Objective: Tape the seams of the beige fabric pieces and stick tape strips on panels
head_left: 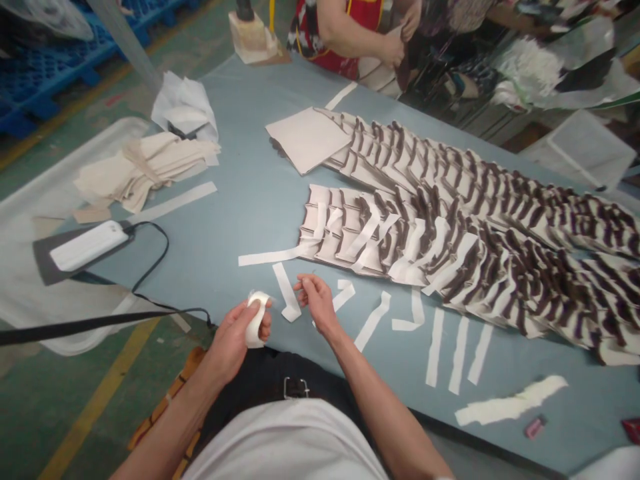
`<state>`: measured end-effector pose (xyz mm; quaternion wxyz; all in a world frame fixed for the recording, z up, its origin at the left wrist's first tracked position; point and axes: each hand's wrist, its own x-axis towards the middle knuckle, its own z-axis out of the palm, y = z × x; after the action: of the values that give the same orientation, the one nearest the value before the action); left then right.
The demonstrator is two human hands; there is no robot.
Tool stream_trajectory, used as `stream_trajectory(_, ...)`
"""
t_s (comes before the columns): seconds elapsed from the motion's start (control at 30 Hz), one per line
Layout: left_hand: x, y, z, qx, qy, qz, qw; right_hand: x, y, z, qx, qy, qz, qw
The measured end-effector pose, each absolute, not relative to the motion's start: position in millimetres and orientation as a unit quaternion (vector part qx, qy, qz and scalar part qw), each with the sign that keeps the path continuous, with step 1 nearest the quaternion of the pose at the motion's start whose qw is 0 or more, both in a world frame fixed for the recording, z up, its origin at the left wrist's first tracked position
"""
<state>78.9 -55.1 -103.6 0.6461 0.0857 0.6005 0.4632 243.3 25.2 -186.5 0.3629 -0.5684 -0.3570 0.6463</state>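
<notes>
My left hand (235, 337) is closed on a curled white strip (255, 328), which loops up over the fingers near the table's front edge. To its right, my right hand (317, 304) hovers over the table with the fingers bent in toward the thumb; whether anything small is between them I cannot make out. Just left of those fingertips lies a loose white strip (285, 291), bent at its lower end. Beyond the hands, overlapping pale panels with dark edges (320, 243) run in a long row, with several white strips laid across them.
A second row of panels (309, 140) lies behind. Tied pale pieces (145, 167) and a white power bank (90, 245) with a black cable lie at the left. A wrinkled cream strip (510, 401) is at front right. Another person's arm (350, 33) works across the table.
</notes>
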Motion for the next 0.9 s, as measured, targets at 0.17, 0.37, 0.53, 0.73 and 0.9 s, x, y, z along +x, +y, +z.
stream_trajectory(0.17,98.3,-32.7,-76.1,0.039,0.543,0.479,0.689,279.3,0.1,-135.1,-0.581,-0.435,0.565,0.393)
stream_trajectory(0.37,122.6,-17.8,-45.5,-0.027,0.503,0.481,0.718,306.9,-21.9,-74.1,-0.515,-0.637,0.394,0.417)
stream_trajectory(0.53,138.8,-7.2,-26.4,-0.07,0.483,0.48,0.729,311.3,-26.3,-51.0,-0.378,-0.796,0.195,0.431)
stream_trajectory(0.73,151.2,-4.8,-19.9,-0.086,0.472,0.457,0.749,323.2,-31.9,-59.8,-0.36,-0.844,0.142,0.371)
stream_trajectory(0.9,156.4,-13.2,-27.7,-0.061,0.477,0.458,0.747,329.6,-43.4,-70.7,-0.391,-0.832,0.139,0.368)
